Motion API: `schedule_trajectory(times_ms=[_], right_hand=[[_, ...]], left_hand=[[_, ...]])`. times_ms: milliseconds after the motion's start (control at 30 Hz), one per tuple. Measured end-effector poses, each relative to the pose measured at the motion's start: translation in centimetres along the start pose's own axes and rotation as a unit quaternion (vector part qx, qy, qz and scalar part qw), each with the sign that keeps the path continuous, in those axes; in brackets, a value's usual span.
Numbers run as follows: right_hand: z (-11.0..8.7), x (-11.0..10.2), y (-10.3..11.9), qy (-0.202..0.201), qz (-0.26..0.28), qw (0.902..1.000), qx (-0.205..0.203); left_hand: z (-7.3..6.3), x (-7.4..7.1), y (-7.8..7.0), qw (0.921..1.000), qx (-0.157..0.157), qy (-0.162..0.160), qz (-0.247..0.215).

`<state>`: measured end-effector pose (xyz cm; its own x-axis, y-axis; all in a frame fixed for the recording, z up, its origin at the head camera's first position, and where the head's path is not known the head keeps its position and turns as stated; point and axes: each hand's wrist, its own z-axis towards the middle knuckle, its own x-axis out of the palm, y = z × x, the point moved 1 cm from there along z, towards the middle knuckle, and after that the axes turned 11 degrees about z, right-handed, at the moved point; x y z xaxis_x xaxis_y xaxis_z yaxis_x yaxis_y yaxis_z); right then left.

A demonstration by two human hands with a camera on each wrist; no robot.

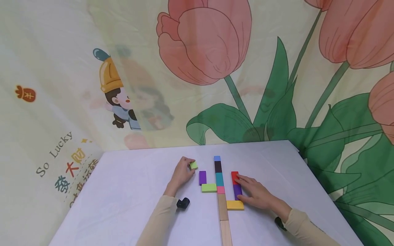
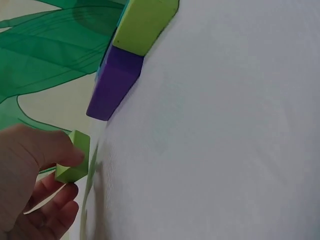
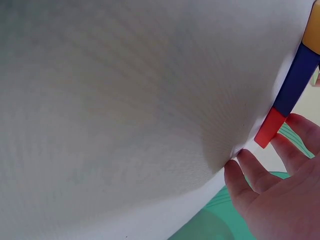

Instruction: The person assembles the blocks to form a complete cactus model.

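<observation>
A small light green block (image 1: 193, 165) is pinched between the thumb and fingers of my left hand (image 1: 182, 172). In the left wrist view that green block (image 2: 75, 157) is close over the white cloth, beyond a purple block (image 2: 115, 82). My right hand (image 1: 257, 193) lies spread at the right side of a red block (image 1: 235, 177) and a dark purple block (image 1: 237, 192). Its fingertips touch the red block (image 3: 270, 127) in the right wrist view, while other fingertips rest on the cloth. The thumb is hidden there.
Down the middle runs a row of blocks: blue (image 1: 217, 158), black (image 1: 218, 166), teal (image 1: 219, 179), pink (image 1: 220, 190) and wooden (image 1: 222, 206). A longer green block (image 1: 209, 188) branches left, a yellow block (image 1: 235, 205) right. White cloth covers the table (image 1: 123, 191); a tulip-printed curtain (image 1: 277, 102) hangs behind.
</observation>
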<state>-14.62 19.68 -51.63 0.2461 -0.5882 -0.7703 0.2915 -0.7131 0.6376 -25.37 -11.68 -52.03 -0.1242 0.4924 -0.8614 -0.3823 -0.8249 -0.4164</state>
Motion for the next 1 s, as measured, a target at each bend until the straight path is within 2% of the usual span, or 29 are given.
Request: schedule_trajectory(times_ms=[233,367,633,800,1000], right_hand=[[0.1,0.1,-0.1,-0.001,-0.006,1.0000,0.000],[0.1,0.1,-0.2,-0.002,-0.006,1.0000,-0.001],[0.1,0.3,-0.3,-0.001,-0.004,1.0000,-0.004],[0.1,0.3,-0.3,-0.003,-0.005,1.0000,-0.002],[0.2,0.2,-0.4,-0.007,-0.009,0.9999,-0.003]], left_hand=[[0.7,0.1,-0.5,0.9992,-0.009,-0.004,-0.040],[1.0,0.2,-0.7,0.9984,0.000,-0.015,-0.055],[1.2,0.5,-0.7,0.9938,-0.026,-0.030,-0.104],[1.4,0.6,-0.8,0.9938,-0.034,-0.028,-0.102],[1.5,0.6,-1.3,0.9951,-0.049,-0.001,-0.085]])
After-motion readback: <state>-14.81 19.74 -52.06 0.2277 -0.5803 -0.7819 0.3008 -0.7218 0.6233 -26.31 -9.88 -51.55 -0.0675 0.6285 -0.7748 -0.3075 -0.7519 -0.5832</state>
